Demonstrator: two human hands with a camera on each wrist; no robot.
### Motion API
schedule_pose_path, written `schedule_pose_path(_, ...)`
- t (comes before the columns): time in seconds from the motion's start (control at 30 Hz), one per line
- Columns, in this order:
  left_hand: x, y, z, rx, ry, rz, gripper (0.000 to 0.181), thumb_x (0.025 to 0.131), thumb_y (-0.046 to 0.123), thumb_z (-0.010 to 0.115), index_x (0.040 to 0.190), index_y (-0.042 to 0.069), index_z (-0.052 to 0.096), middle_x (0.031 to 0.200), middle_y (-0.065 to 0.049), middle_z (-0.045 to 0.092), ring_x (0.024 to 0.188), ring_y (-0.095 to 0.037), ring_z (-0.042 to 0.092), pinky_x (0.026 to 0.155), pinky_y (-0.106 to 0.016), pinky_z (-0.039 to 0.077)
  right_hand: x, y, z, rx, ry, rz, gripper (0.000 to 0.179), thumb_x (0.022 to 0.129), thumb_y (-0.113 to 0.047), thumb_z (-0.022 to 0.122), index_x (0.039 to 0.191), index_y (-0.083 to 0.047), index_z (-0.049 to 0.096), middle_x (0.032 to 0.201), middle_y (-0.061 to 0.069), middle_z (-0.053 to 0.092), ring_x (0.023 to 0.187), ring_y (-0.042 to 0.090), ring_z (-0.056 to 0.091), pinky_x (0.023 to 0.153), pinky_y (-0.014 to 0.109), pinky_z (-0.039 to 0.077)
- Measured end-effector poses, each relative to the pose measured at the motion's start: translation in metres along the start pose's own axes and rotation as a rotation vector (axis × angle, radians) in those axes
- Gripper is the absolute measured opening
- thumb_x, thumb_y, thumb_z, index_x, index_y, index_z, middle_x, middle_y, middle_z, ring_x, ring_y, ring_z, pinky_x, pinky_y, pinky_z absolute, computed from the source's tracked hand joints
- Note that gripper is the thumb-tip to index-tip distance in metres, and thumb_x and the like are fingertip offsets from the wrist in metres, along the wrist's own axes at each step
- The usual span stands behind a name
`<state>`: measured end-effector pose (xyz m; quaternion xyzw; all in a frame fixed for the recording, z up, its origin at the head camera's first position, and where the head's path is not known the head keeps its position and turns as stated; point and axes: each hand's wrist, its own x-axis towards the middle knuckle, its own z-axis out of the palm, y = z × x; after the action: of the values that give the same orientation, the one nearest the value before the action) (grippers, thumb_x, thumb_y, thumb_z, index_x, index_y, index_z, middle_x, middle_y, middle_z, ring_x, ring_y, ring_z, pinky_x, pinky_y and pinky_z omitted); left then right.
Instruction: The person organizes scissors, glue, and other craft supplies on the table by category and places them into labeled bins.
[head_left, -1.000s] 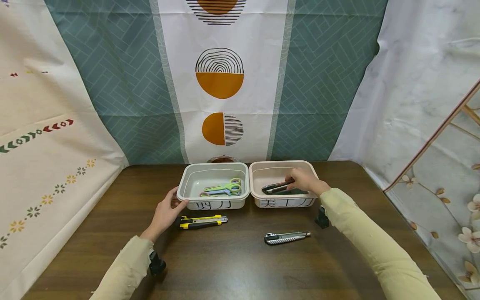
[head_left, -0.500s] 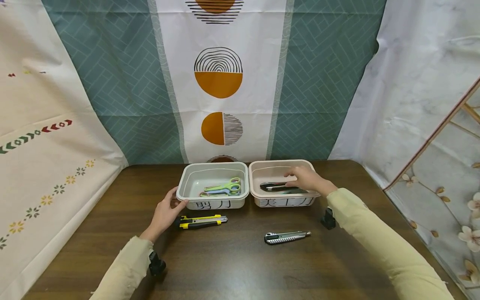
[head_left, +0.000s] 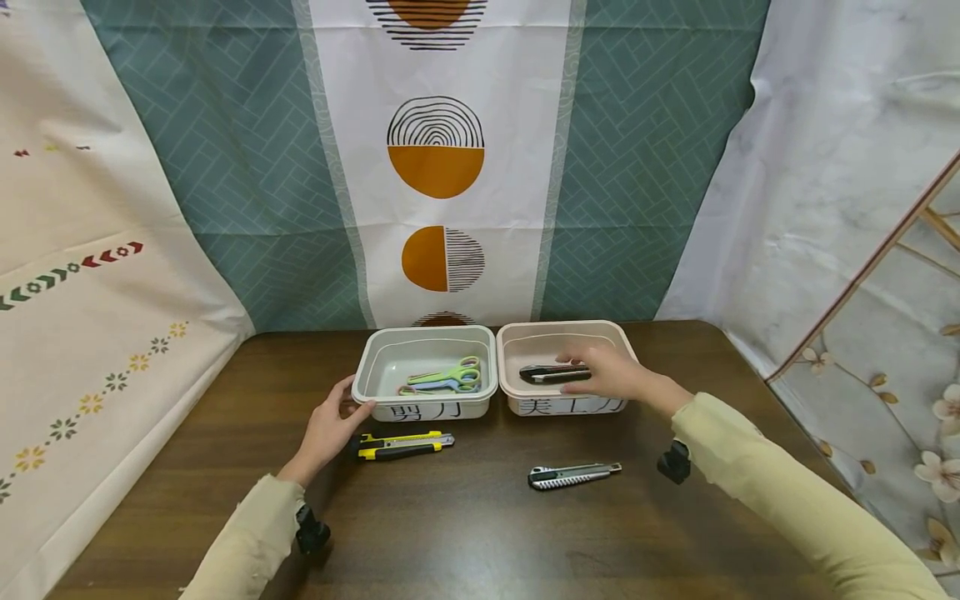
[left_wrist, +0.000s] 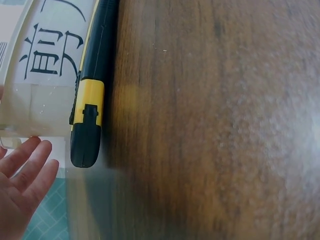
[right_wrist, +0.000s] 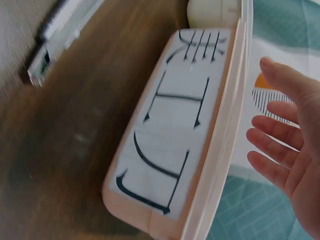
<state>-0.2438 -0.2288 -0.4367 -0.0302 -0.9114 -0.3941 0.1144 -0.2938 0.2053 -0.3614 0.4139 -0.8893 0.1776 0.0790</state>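
Note:
My left hand [head_left: 332, 425] rests against the near left corner of the grey bin [head_left: 362, 375], thumb at its front rim and fingers along its side. Green and blue scissors [head_left: 450, 375] lie in that bin. My right hand [head_left: 606, 372] hovers over the pink bin [head_left: 517, 333], holding nothing, its fingers loosely spread in the right wrist view. Below it in that bin is a dark utility knife [head_left: 551, 374], partly covered by the hand. A yellow and black utility knife [head_left: 401, 446] lies before the grey bin. A silver utility knife [head_left: 573, 476] lies farther right.
The bins stand side by side at the back of the brown wooden table [head_left: 465, 533]. Each has a label with large black characters on its front. Patterned cloth [head_left: 637, 167] hangs behind the table and along both sides.
My right hand has let go of the dark utility knife in the pink bin and moved up and back toward the right. The left hand stays at the grey bin.

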Motion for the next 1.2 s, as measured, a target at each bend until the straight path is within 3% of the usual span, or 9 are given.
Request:
schedule_pose_path(0.17,0.0,0.0,0.0,-0.013,0.0,0.004,0.06,0.086,0.031,0.062,0.132,0.001,0.038,0.109,-0.021,0.06,0.091,-0.028,0.06,0.073,-0.035,0.046,-0.011,-0.018,0.007,0.045,-0.002,-0.025,0.044,0.073,-0.03,0.075,0.107,-0.003,0.063,0.1,0.005,0.064,0.091,0.02,0.06,0.078,0.034,0.047)
schedule_pose_path(0.47,0.0,0.0,0.001,-0.024,-0.009,-0.002,0.059,0.086,0.031,0.061,0.132,0.002,0.038,0.108,-0.019,0.06,0.091,-0.027,0.059,0.072,-0.032,0.046,-0.039,-0.043,0.025,0.015,-0.027,-0.046,0.045,0.076,-0.041,0.069,0.106,-0.009,0.063,0.106,-0.002,0.059,0.099,0.015,0.054,0.084,0.034,0.043)
schedule_pose_path(0.9,-0.001,-0.001,0.0,-0.021,0.0,-0.003,0.06,0.086,0.033,0.061,0.132,0.002,0.038,0.109,-0.019,0.06,0.091,-0.026,0.058,0.071,-0.031,0.045,-0.064,-0.06,0.05,0.094,-0.136,-0.034,0.046,0.074,-0.036,0.073,0.109,-0.008,0.062,0.104,-0.004,0.058,0.097,0.011,0.053,0.082,0.031,0.044)
schedule_pose_path(1.07,-0.001,-0.003,0.0,-0.028,0.0,0.005,0.061,0.086,0.033,0.061,0.133,0.002,0.038,0.108,-0.019,0.06,0.09,-0.026,0.059,0.071,-0.032,0.046,-0.071,-0.06,0.062,0.079,-0.204,-0.008,0.049,0.071,-0.037,0.074,0.11,-0.01,0.06,0.104,-0.005,0.056,0.095,0.009,0.052,0.08,0.028,0.044)
schedule_pose_path(1.2,0.0,-0.003,-0.001,-0.043,-0.004,0.006,0.061,0.086,0.033,0.061,0.133,0.003,0.037,0.107,-0.018,0.06,0.091,-0.027,0.059,0.072,-0.034,0.046,-0.075,-0.059,0.067,0.06,-0.213,-0.003,0.048,0.069,-0.035,0.076,0.109,-0.012,0.061,0.101,-0.006,0.055,0.094,0.008,0.051,0.08,0.028,0.044)
